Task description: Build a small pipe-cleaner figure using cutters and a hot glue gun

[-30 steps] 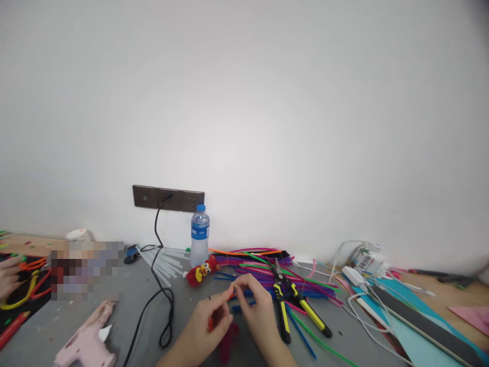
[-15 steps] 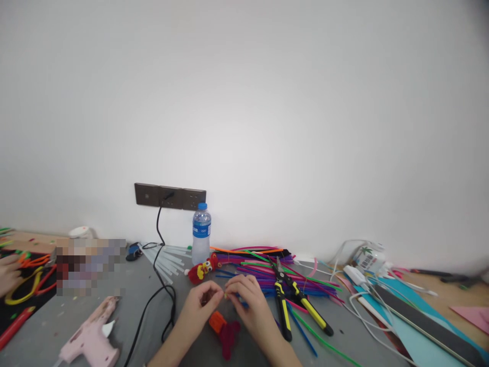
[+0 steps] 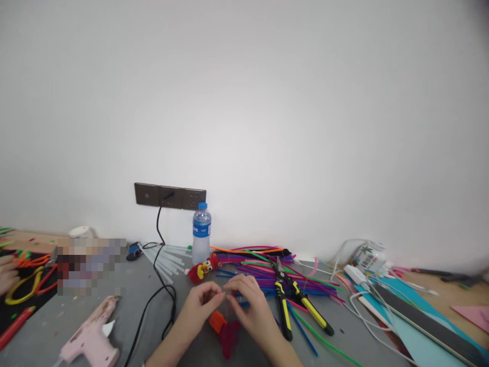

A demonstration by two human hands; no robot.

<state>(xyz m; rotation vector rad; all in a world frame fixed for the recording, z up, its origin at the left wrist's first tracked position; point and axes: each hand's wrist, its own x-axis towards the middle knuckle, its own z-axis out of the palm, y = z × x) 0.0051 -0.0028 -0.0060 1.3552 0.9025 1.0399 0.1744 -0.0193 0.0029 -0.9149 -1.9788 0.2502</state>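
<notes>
My left hand (image 3: 198,307) and my right hand (image 3: 250,305) meet fingertip to fingertip at the front middle of the table. Both are pinched closed. Whatever sits between the fingertips is too small to make out. Below them on the grey table lies a fuzzy orange and dark-red piece (image 3: 225,334), touched by neither hand's fingertips. Just behind my left hand rests a red and yellow fuzzy figure (image 3: 202,269) with eyes. To the right of my right hand, yellow-and-black pliers (image 3: 286,295) lie with spread handles on a heap of coloured pipe cleaners (image 3: 263,270).
A water bottle (image 3: 201,234) stands by the wall. At left lie a pink glue gun (image 3: 91,339), clear glue sticks (image 3: 164,260) and a black cable (image 3: 143,311). Another person's hand (image 3: 7,275) is at the far left. White cables and a dark flat bar (image 3: 420,326) lie at right.
My fingertips have shifted very slightly, and the small yellowish bit seen between them before is no longer visible. Everything else on the table stays in place.
</notes>
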